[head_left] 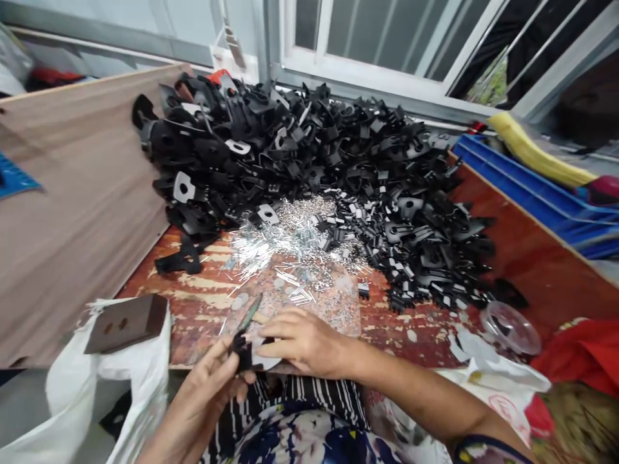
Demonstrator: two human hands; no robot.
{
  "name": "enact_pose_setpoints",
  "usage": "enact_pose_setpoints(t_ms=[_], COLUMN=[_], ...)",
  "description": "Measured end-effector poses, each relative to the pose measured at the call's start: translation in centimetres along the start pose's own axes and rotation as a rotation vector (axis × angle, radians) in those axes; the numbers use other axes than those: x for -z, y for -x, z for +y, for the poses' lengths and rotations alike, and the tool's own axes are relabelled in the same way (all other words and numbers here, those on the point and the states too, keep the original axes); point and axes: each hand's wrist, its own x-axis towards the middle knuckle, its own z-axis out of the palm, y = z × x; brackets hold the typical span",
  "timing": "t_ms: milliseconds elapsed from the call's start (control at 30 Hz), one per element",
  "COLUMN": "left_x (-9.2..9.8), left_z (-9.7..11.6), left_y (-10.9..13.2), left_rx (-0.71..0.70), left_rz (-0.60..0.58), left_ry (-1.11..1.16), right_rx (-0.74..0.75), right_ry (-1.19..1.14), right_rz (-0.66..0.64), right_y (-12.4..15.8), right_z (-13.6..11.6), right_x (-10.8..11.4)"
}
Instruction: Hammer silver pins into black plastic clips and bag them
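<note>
Near the front edge of the table, my left hand (215,370) is closed on a small black plastic part (242,351) with a toothed edge. My right hand (307,341) meets it from the right, its fingers bent together over the part and a pale rounded piece (265,357). What its fingertips grip is hidden. A pointed greenish tool (250,314) sticks up just beyond both hands; I cannot tell whether a hand holds it. Past them lies a heap of shiny metal pins (261,248), with small black clips (360,225) beside it.
A large pile of black plastic parts (300,142) covers the back of the table (193,309). On the left are a wooden board (87,212) and a brown block (128,322) on white sacking. To the right are a clear plastic tub (511,327) and a blue crate (532,187).
</note>
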Motion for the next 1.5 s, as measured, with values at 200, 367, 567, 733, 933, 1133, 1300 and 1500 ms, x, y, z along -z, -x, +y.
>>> enact_pose_setpoints(t_ms=[200,367,567,733,933,1133,1300,1500], left_x=[-1.7,-3.0,-2.4,-3.1,-3.5,-2.5,-3.4,-4.7], left_z=[-1.0,-1.5,-1.7,-1.3,-1.2,-1.5,-2.5,-2.3], left_y=[-0.5,-0.4,-0.3,0.4,1.2,1.0,0.1,-0.5], left_rx=[0.011,0.077,0.118,0.149,0.078,0.068,-0.009,-0.001], left_rz=[0.008,0.022,0.077,0.036,0.045,0.169,0.041,-0.131], left_ry=[0.047,-0.01,-0.065,-0.008,0.01,-0.071,-0.302,-0.345], right_rx=[-1.047,-1.163,-1.088,-0.815,-0.797,-1.044,-1.045,-0.767], right_ry=[0.411,0.465,0.271,0.113,0.204,0.473,0.49,0.105], right_rz=[0.244,0.274,0.335,0.254,0.305,0.243,0.239,0.48], right_y=[10.7,14.0,14.9,12.8,11.0,12.0,9.3,8.3], right_z=[2.8,6.5,7.6,6.0,5.4,2.7,1.6,0.7], right_x=[5.9,5.3,5.6,6.2,5.1,4.5,1.4,1.2])
